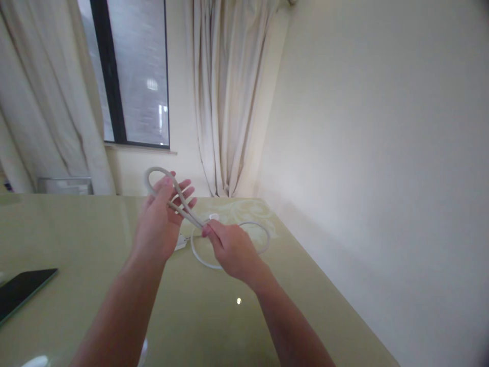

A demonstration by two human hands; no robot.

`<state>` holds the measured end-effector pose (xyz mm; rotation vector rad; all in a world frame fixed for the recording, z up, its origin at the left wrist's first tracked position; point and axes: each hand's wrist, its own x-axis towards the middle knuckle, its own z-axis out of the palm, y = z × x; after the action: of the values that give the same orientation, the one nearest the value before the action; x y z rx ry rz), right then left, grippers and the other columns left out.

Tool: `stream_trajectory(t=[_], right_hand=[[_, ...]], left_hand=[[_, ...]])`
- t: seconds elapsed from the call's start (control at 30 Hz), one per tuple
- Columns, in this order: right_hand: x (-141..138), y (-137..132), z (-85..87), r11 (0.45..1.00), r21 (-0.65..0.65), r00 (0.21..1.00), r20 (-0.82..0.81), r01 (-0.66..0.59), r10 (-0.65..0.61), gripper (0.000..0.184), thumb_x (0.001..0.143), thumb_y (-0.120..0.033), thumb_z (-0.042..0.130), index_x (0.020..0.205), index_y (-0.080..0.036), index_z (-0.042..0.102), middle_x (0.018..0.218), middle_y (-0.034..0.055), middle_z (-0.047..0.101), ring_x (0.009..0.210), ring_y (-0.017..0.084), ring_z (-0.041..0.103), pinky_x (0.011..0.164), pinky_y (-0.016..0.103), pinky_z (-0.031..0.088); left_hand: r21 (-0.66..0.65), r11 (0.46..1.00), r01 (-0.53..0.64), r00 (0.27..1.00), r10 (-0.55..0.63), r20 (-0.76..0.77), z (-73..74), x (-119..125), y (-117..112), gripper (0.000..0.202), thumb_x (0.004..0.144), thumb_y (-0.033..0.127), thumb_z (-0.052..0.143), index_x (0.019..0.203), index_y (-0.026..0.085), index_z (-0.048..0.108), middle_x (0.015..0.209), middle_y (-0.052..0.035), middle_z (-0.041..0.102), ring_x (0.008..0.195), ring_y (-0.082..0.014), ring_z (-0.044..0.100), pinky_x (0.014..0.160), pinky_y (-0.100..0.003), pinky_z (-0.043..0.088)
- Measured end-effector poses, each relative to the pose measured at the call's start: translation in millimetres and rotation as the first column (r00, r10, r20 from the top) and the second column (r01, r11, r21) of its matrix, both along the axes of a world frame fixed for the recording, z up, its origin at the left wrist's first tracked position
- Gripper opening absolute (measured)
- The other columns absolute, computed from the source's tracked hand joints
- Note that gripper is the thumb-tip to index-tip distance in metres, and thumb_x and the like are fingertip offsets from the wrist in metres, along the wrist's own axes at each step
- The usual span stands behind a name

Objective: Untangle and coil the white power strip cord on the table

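Observation:
A white cable (pixel 186 203) is bent into a loop above the table, its strands gathered together. My left hand (pixel 162 211) holds the looped end, with the cable passing under the thumb and across the palm while the other fingers are spread. Closed around the gathered strands, my right hand (pixel 231 247) pinches them between thumb and fingers. More of the cable curves over the tabletop behind and beside the right hand. A white power adapter (pixel 181 242) with metal prongs lies by my left wrist, partly hidden by it. Beyond my right hand is a small white piece (pixel 214 217), perhaps a connector.
The glossy pale green table (pixel 95 239) meets a white wall (pixel 362 153) along its right side. A dark flat tablet-like object (pixel 25 290) lies at the left. Behind the table are curtains (pixel 225 102) and a dark-framed window (pixel 139 71).

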<state>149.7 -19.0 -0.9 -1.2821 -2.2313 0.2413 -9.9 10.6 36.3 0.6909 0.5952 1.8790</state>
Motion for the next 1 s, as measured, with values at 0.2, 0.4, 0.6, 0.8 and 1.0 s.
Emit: stream_trajectory(t=[0.2, 0.4, 0.6, 0.8, 1.0], right_hand=[[-24, -13, -12.1, 0.996, 0.077, 0.966, 0.250, 0.046, -0.064, 0.052, 0.113, -0.054, 0.026, 0.107, -0.024, 0.067, 0.083, 0.0069, 0.075, 0.071, 0.022, 0.068, 0.069, 0.030, 0.040], [-6, 1, -7.1, 0.920, -0.145, 0.923, -0.188, -0.365, 0.337, 0.048, 0.113, -0.044, 0.037, 0.081, -0.019, 0.064, 0.071, -0.0014, 0.059, 0.071, 0.012, 0.057, 0.072, 0.026, 0.039], [15, 21, -15.3, 0.629, -0.410, 0.730, -0.544, -0.661, 0.413, 0.056, 0.105, -0.067, 0.045, 0.077, -0.019, 0.055, 0.055, -0.0079, 0.038, 0.050, 0.008, 0.032, 0.051, 0.024, 0.027], [15, 25, -18.3, 0.614, -0.381, 0.672, -0.650, -0.691, 0.354, 0.057, 0.100, -0.071, 0.053, 0.079, -0.019, 0.057, 0.056, -0.0086, 0.037, 0.048, 0.007, 0.030, 0.046, 0.023, 0.023], [21, 27, -2.5, 0.814, -0.213, 0.444, -0.894, -0.541, 0.061, 0.059, 0.093, -0.074, 0.061, 0.073, -0.020, 0.052, 0.053, -0.0120, 0.025, 0.045, 0.005, 0.016, 0.043, 0.022, 0.011]], left_hand=[[-0.028, 0.975, -0.221, 0.975, 0.222, 0.015, 4.1, -8, -4, 0.055, 0.099, 0.069, 0.053, 0.100, 0.020, 0.078, 0.118, -0.0104, 0.075, 0.101, -0.0211, 0.073, 0.073, -0.027, 0.064], [0.061, 0.996, 0.061, 0.979, -0.072, 0.191, 14.7, -17, -14, 0.073, 0.101, 0.076, 0.036, 0.070, 0.019, 0.070, 0.068, -0.0036, 0.066, 0.054, -0.0112, 0.060, 0.045, -0.021, 0.049], [0.512, 0.691, 0.510, 0.812, -0.583, -0.022, -3.8, -28, -20, 0.076, 0.104, 0.063, 0.049, 0.041, 0.023, 0.054, 0.032, 0.0046, 0.031, 0.024, -0.0056, 0.016, 0.027, -0.022, 0.024], [0.435, 0.778, 0.453, 0.890, -0.424, -0.167, -1.6, -19, -20, 0.051, 0.095, 0.068, 0.063, 0.071, 0.024, 0.077, 0.060, 0.0016, 0.066, 0.049, -0.0090, 0.057, 0.049, -0.022, 0.049], [0.127, 0.989, 0.072, 0.875, -0.001, -0.484, -13.0, -5, 4, 0.043, 0.077, 0.050, 0.090, 0.107, 0.021, 0.078, 0.107, -0.0057, 0.078, 0.095, -0.0167, 0.071, 0.087, -0.027, 0.056]])
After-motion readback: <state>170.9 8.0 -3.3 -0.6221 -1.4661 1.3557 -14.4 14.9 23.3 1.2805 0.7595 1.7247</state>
